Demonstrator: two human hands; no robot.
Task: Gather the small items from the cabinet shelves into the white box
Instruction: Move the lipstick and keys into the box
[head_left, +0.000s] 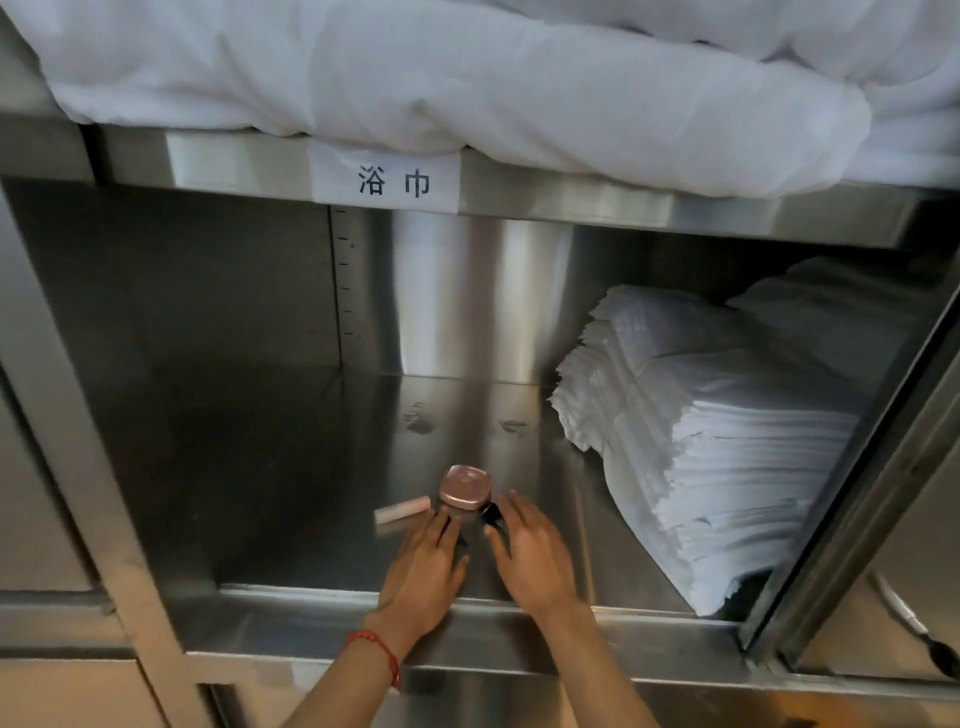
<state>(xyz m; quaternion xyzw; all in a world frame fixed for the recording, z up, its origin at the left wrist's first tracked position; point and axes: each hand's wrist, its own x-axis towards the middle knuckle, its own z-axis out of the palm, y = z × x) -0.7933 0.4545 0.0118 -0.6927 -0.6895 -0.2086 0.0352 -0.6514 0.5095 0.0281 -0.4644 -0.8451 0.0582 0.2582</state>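
On the steel cabinet shelf (291, 467) stands a small jar with a rose-gold square lid (466, 485). A pale pink tube (402, 509) lies just left of it. A small black item (491, 513) sits at the jar's right side. My left hand (426, 566) reaches in with fingers stretched toward the jar's base, holding nothing. My right hand (530, 553) is beside it, fingers straight, its fingertips touching the black item. The white box is not in view.
A tall stack of folded white cloths (717, 441) fills the right of the shelf. White bedding (441, 73) lies on the shelf above, over a paper label (387, 182). A cabinet door edge (857, 493) stands at the right.
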